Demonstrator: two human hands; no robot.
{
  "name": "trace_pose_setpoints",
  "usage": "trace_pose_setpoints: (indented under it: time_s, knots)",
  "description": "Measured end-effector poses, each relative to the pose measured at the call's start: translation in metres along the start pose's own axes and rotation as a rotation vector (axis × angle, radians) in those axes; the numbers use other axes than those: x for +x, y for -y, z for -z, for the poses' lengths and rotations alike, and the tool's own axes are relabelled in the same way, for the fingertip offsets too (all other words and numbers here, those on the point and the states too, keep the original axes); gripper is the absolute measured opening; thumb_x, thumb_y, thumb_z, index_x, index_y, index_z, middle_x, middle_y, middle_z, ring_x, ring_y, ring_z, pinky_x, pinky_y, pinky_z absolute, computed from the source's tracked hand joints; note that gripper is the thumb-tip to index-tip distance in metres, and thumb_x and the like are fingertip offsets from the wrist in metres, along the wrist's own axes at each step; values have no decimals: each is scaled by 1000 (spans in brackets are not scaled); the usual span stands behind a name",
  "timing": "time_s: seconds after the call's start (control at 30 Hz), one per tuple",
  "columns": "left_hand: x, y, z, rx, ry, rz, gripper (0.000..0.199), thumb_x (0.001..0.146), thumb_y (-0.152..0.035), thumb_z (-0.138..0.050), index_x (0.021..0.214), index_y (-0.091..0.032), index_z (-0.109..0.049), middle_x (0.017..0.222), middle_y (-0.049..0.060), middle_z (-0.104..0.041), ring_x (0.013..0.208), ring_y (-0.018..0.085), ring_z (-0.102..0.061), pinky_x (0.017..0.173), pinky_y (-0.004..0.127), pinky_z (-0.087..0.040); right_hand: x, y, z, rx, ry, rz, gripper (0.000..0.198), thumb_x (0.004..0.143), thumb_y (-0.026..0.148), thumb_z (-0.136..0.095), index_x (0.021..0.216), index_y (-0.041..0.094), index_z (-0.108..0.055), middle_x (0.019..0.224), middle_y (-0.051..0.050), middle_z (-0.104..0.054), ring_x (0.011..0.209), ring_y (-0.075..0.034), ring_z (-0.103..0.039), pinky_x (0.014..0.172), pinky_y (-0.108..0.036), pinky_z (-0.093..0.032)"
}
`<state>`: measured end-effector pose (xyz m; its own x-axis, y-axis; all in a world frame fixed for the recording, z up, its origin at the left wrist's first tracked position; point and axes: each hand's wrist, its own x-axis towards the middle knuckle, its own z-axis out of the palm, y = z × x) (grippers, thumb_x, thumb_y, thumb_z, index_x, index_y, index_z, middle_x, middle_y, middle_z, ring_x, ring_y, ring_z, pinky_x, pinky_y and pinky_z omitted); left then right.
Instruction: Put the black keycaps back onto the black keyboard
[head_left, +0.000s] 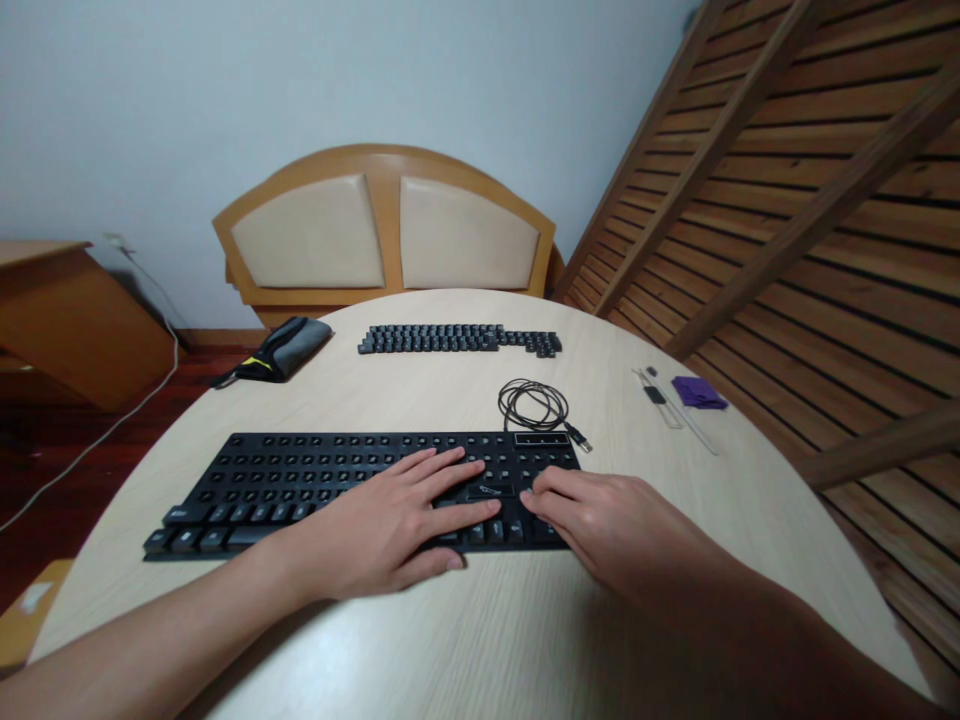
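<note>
A black keyboard [289, 466] lies on the round table, most of its upper rows stripped to bare switches. Keycaps still sit on its lower rows at the front. My left hand [401, 515] rests flat over the middle and right part of it, fingers spread. Over the number pad, my right hand [581, 505] has its thumb and fingers pinched together against the keys; whatever is between the fingertips is hidden. Behind the keyboard, loose black keycaps [431, 338] are laid out in rows. The keyboard's coiled USB cable [534, 402] lies at its back right corner.
On the light wooden table [420, 640] lie a dark pouch [281, 350] at back left and a folded purple cloth [699, 392] at right. A wire tool [661, 400] and a thin white stick [686, 412] are beside the cloth. Slatted wood [750, 200] stands at the right.
</note>
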<state>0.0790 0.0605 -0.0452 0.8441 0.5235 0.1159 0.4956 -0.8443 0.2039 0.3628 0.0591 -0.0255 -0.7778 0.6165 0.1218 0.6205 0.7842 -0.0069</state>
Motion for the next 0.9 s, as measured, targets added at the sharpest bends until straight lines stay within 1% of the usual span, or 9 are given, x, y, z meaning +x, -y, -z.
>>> trace_pose_setpoints:
  time_s: [0.13, 0.3, 0.5, 0.63, 0.73, 0.9]
  knots:
    - [1, 0, 0, 0, 4, 1, 54, 102, -47, -50, 152, -32, -40, 161, 10, -34, 148, 34, -33, 119, 55, -30, 1, 2, -3, 0, 18, -27, 26, 84, 2, -60, 102, 19, -69, 93, -2, -70, 72, -16, -67, 56, -26, -44]
    - [1, 0, 1, 8, -2, -5, 54, 102, -48, -50, 153, -32, -40, 161, 10, -34, 148, 32, -34, 120, 54, -29, 2, 2, -5, 25, -7, -41, 24, 86, 3, -60, 101, 19, -69, 92, -2, -70, 74, -17, -67, 60, -27, -47]
    - [1, 1, 1, 3, 11, 1, 55, 102, -48, -50, 153, -32, -40, 161, 11, -34, 148, 34, -33, 119, 57, -30, 2, 1, 0, -17, 14, 11, 28, 82, 1, -60, 102, 19, -68, 94, -3, -70, 74, -16, -66, 58, -26, -45]
    - [2, 0, 2, 15, 26, 0, 55, 102, -48, -50, 153, -32, -39, 161, 11, -34, 148, 34, -32, 119, 57, -30, 3, 7, -3, -85, 14, -16, 27, 80, 0, -59, 100, 17, -67, 93, -5, -71, 72, -17, -68, 57, -26, -47]
    - [2, 0, 1, -1, 1, -3, 54, 102, -47, -51, 152, -31, -40, 161, 10, -34, 148, 33, -33, 119, 56, -30, 3, 11, -7, -121, -8, -33, 25, 80, -1, -58, 96, 16, -66, 91, -6, -70, 69, -18, -67, 54, -28, -47]
    - [1, 0, 1, -5, -12, -7, 54, 101, -47, -51, 152, -32, -41, 162, 10, -34, 148, 33, -33, 120, 56, -29, 2, 8, -8, -51, 5, -49, 32, 77, -3, -60, 100, 18, -66, 91, -2, -69, 65, -15, -65, 51, -26, -44]
